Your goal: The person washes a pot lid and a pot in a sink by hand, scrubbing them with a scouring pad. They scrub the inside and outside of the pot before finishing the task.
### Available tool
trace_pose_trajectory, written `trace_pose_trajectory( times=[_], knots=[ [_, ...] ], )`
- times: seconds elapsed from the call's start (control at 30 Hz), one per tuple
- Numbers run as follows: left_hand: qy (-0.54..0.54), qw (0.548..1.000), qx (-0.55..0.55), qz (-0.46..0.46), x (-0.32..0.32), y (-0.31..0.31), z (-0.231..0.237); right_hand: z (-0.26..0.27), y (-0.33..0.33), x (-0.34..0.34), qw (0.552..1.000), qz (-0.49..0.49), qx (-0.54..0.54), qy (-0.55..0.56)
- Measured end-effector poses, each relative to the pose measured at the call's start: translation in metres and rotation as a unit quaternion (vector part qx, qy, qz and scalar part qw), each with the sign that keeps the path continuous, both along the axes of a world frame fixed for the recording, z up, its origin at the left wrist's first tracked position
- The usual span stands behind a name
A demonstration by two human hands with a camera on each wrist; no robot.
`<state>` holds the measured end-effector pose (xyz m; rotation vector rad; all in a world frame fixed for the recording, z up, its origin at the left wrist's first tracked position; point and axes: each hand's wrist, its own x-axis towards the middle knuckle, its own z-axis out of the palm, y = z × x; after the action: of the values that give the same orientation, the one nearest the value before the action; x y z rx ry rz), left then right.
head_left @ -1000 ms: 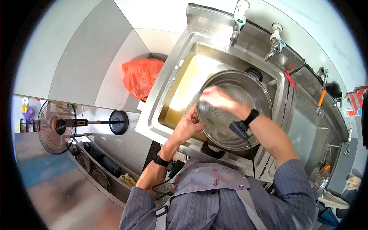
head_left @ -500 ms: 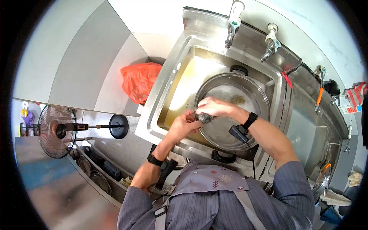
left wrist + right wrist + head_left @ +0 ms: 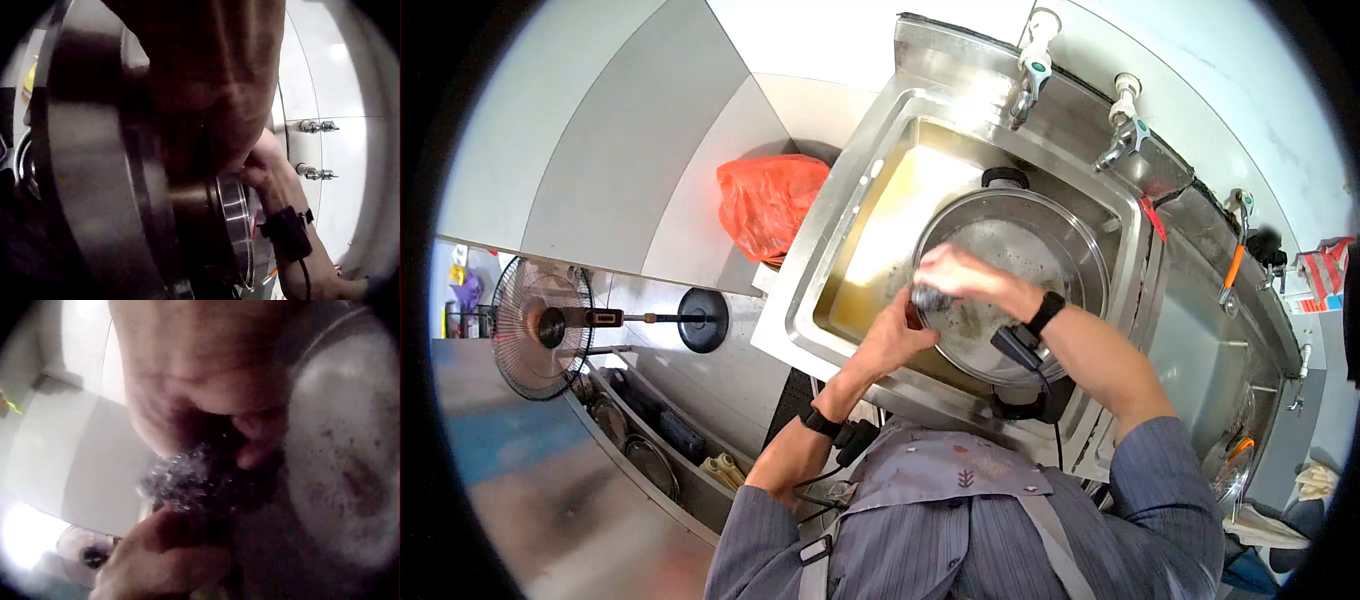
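Note:
A wide steel pot (image 3: 1090,268) with two black side handles sits in the left sink basin, greyish liquid and dark specks over its bottom. My left hand (image 3: 888,338) grips its left rim, thumb toward the inside. My right hand (image 3: 962,272), slightly blurred, holds a steel wool scrubber (image 3: 194,481) against the inner wall near that same rim. In the head view the scrubber shows as a grey clump just beside the left fingers. The right wrist view has both hands close together around it.
The steel sink (image 3: 798,332) has a second basin (image 3: 1200,325) at the right. Two taps (image 3: 1032,85) stick out from the back wall. A red plastic bag (image 3: 770,205) lies left of the sink, and a fan (image 3: 547,325) stands farther left.
The pot has turned counterclockwise in the head view, its far handle shifting left and its near one right. Half a second ago both hands met over the rim; now the scrubber is against the inner wall.

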<state>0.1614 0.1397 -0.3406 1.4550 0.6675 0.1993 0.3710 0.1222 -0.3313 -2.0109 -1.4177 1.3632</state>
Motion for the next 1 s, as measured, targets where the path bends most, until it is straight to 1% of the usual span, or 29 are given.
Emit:
trace_pose_trajectory(
  times=[0.03, 0.07, 0.1, 0.13, 0.17, 0.2, 0.27, 0.3, 0.33, 0.37, 0.4, 0.43, 0.5, 0.53, 0.57, 0.6, 0.67, 0.73, 0.8, 0.83, 0.87, 0.93, 0.97, 1.0],
  knots=[
    [0.044, 0.998, 0.031, -0.011, -0.002, 0.001, 0.001, -0.035, -0.005, 0.002, 0.985, 0.087, 0.119, -0.086],
    [0.089, 0.994, 0.062, -0.024, -0.003, 0.002, 0.001, -0.032, -0.002, 0.005, 0.986, 0.084, 0.118, -0.085],
    [0.090, 0.994, 0.061, -0.027, -0.003, 0.000, -0.001, -0.027, 0.006, 0.012, 0.995, -0.002, 0.077, -0.067],
    [0.068, 0.996, 0.052, -0.031, -0.002, 0.000, -0.003, -0.017, 0.013, 0.020, 0.994, -0.088, 0.038, -0.049],
    [0.046, 0.997, 0.044, -0.034, 0.001, 0.001, -0.002, 0.002, 0.011, 0.033, 0.981, -0.175, 0.051, 0.061],
    [0.045, 0.997, 0.046, -0.034, 0.000, 0.004, 0.000, -0.011, 0.016, 0.048, 0.981, -0.173, 0.077, 0.050],
    [0.050, 0.996, 0.026, -0.065, -0.004, 0.014, 0.009, 0.005, 0.013, 0.050, 0.980, -0.157, 0.011, 0.124],
    [0.049, 0.996, 0.027, -0.066, -0.003, 0.025, 0.007, 0.012, 0.008, 0.049, 0.989, -0.094, -0.011, 0.116],
    [0.066, 0.995, -0.033, -0.061, 0.001, 0.039, 0.002, 0.026, 0.002, 0.040, 0.993, -0.031, -0.035, 0.109],
    [0.083, 0.991, -0.093, -0.057, 0.007, 0.051, 0.001, 0.021, 0.003, 0.032, 0.993, 0.006, -0.056, 0.102],
    [0.074, 0.988, -0.129, -0.044, 0.014, 0.059, -0.001, 0.017, -0.002, 0.024, 0.992, -0.014, -0.059, 0.115],
    [0.073, 0.988, -0.130, -0.048, 0.018, 0.066, 0.000, 0.012, -0.004, 0.021, 0.992, -0.015, -0.041, 0.118],
    [0.081, 0.976, -0.126, -0.158, 0.026, 0.075, 0.003, 0.005, -0.008, 0.020, 0.992, -0.024, -0.022, 0.119],
    [0.080, 0.975, -0.125, -0.163, 0.030, 0.073, 0.003, 0.003, -0.009, 0.020, 0.994, -0.024, 0.001, 0.105],
    [0.099, 0.977, -0.098, -0.163, 0.031, 0.068, 0.003, 0.002, -0.008, 0.021, 0.995, -0.023, 0.025, 0.091],
    [0.118, 0.977, -0.073, -0.161, 0.031, 0.063, 0.002, 0.001, -0.004, 0.023, 0.995, -0.024, 0.025, 0.091],
    [0.117, 0.980, -0.069, -0.143, 0.027, 0.055, 0.004, -0.002, 0.012, 0.034, 0.993, -0.114, 0.011, 0.024],
    [0.082, 0.987, -0.059, -0.124, 0.022, 0.046, 0.007, -0.011, 0.021, 0.060, 0.976, -0.209, 0.061, -0.024],
    [0.081, 0.989, -0.044, -0.113, 0.022, 0.042, 0.012, -0.017, 0.020, 0.076, 0.960, -0.269, 0.078, 0.025],
    [0.079, 0.991, -0.027, -0.101, 0.024, 0.043, 0.014, -0.025, 0.015, 0.078, 0.973, -0.209, 0.099, 0.008],
    [0.076, 0.992, -0.028, -0.098, 0.027, 0.045, 0.013, -0.020, 0.013, 0.067, 0.974, -0.205, 0.099, 0.006],
    [0.119, 0.985, 0.081, -0.095, 0.031, 0.049, 0.010, -0.014, 0.008, 0.033, 0.983, -0.143, 0.029, 0.111],
    [0.116, 0.985, 0.082, -0.095, 0.031, 0.047, 0.000, -0.012, 0.005, 0.028, 0.993, -0.090, 0.075, 0.030],
    [0.077, 0.992, 0.064, -0.078, 0.029, 0.042, -0.015, -0.012, 0.007, 0.033, 0.993, -0.091, 0.075, 0.027]
  ],
)
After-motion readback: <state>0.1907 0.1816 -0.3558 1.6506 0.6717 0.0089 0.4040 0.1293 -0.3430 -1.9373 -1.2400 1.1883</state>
